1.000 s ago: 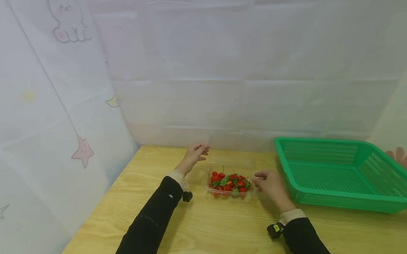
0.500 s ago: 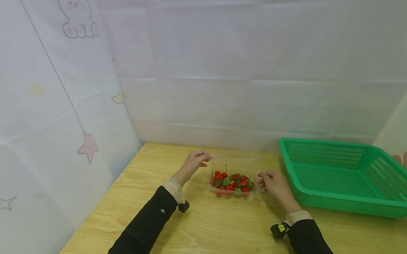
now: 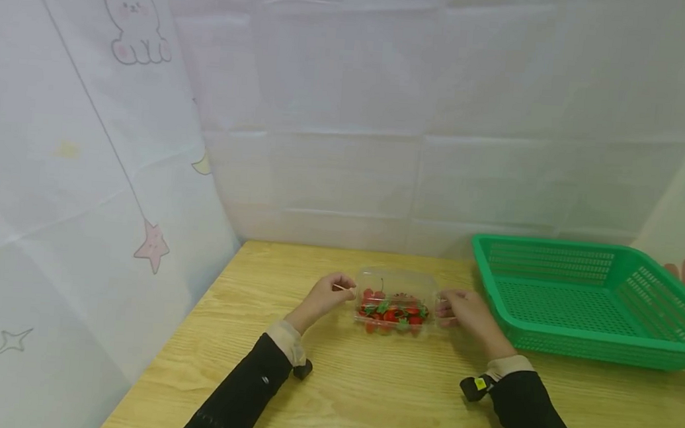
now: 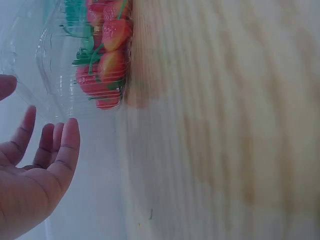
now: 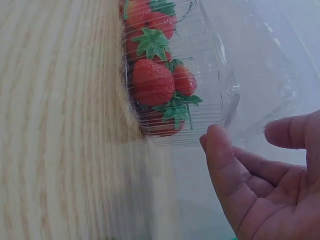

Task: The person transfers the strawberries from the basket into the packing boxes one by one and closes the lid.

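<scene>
A hinged clear plastic box [image 5: 215,100] on the table holds red strawberries [image 3: 392,315] with green leaves. Cherries [image 3: 369,295], one with an upright stem, lie at its left inside. Its transparent lid [image 3: 397,281] tilts forward over the fruit. My left hand [image 3: 327,294] is at the lid's left edge; in the left wrist view its fingers [image 4: 70,140] are loosely extended below the box's end. At the right side is my right hand [image 3: 465,315], its fingertips [image 5: 218,137] by the rim and the thumb apart, near the lid. Whether the fingertips touch the plastic is hard to tell.
A large green mesh basket [image 3: 583,350] stands to the right, close to my right hand. The wooden table [image 3: 365,401] ends at the back against a pale hanging sheet [image 3: 333,173]. A printed sheet [image 3: 66,234] hangs along the left.
The lid has swung forward and down from upright to over the fruit. My left hand has come down with it; the right hand stays by the box's right side. The head view has shifted slightly.
</scene>
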A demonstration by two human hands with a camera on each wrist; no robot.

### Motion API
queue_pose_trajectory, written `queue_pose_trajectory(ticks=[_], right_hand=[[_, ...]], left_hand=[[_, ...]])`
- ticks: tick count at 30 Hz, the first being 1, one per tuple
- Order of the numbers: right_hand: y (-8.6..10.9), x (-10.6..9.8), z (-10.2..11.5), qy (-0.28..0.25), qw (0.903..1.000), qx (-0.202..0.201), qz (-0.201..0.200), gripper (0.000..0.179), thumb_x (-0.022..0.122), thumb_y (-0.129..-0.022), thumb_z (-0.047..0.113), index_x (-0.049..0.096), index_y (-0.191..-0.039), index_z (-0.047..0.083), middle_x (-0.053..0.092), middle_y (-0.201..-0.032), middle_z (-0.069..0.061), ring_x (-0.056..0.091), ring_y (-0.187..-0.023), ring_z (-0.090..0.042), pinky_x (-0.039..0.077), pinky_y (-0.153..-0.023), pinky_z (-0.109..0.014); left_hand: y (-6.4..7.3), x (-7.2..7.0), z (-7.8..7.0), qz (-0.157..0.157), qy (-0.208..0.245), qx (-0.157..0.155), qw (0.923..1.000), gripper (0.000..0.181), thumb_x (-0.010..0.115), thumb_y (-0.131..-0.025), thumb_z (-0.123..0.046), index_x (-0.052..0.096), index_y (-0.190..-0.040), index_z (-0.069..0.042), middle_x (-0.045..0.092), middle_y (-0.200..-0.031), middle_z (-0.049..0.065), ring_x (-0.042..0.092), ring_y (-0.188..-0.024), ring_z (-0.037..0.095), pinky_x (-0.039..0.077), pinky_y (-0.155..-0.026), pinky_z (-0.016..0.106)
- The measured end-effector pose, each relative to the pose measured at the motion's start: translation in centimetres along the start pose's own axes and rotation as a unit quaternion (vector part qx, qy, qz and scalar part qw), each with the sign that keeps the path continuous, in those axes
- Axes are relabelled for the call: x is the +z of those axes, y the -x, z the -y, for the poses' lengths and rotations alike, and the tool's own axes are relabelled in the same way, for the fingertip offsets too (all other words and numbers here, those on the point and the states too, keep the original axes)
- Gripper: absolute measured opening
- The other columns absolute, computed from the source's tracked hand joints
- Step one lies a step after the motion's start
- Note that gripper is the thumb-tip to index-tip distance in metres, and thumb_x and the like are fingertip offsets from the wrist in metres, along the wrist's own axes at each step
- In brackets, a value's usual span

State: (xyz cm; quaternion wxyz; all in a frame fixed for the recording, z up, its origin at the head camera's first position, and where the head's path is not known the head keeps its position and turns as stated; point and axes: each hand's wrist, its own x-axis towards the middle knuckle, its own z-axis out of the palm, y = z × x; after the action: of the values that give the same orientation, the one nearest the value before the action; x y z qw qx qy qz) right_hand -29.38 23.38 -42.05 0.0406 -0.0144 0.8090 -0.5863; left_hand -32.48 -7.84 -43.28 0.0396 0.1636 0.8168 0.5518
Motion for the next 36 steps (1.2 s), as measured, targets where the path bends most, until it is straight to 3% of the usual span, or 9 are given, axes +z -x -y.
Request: queue_pose_trajectory(ticks=[6,13,17,36], right_hand=[[0.49,-0.04,0.38,0.019,0.9997,-0.006,0.012,0.043,0.044,-0.103,0.011,0.043,-0.134,-0.019,0.06,-0.108,-0.031,0.065,-0.081,-0.018,0.059,-0.065,-0.034],[0.73,-0.02,0.68,0.055,0.9978,-0.009,0.037,0.043,0.046,-0.102,0.007,0.04,-0.134,-0.02,0.062,-0.102,-0.028,0.064,-0.084,-0.027,0.059,-0.067,-0.038],[0.72,0.1,0.56,0.066,0.9968,-0.015,0.042,0.043,0.046,-0.102,0.007,0.039,-0.135,-0.02,0.062,-0.097,-0.025,0.064,-0.08,-0.026,0.059,-0.065,-0.039],[0.85,0.29,0.57,0.067,0.9966,-0.012,0.047,0.042,0.044,-0.102,0.004,0.037,-0.136,-0.021,0.062,-0.095,-0.022,0.063,-0.077,-0.025,0.059,-0.066,-0.041]], left_hand=[[0.24,0.36,0.3,0.003,0.031,-0.032,0.999,0.041,0.064,-0.093,-0.009,0.049,-0.13,0.004,0.057,-0.104,0.014,0.064,-0.087,0.028,0.058,-0.075,0.04],[0.1,0.67,0.83,0.02,0.085,-0.084,0.9927,0.043,0.061,-0.092,-0.004,0.046,-0.131,0.004,0.063,-0.095,0.016,0.067,-0.071,0.022,0.059,-0.065,0.035],[0.2,0.85,0.69,0.028,0.109,-0.098,0.9888,0.045,0.058,-0.09,-0.001,0.044,-0.132,0.004,0.063,-0.094,0.018,0.066,-0.068,0.021,0.059,-0.062,0.034],[0.96,0.83,0.36,0.083,0.149,-0.078,0.9823,0.066,0.062,-0.087,0.0,0.029,-0.144,0.006,0.061,-0.099,0.017,0.065,-0.073,0.021,0.059,-0.069,0.037]])
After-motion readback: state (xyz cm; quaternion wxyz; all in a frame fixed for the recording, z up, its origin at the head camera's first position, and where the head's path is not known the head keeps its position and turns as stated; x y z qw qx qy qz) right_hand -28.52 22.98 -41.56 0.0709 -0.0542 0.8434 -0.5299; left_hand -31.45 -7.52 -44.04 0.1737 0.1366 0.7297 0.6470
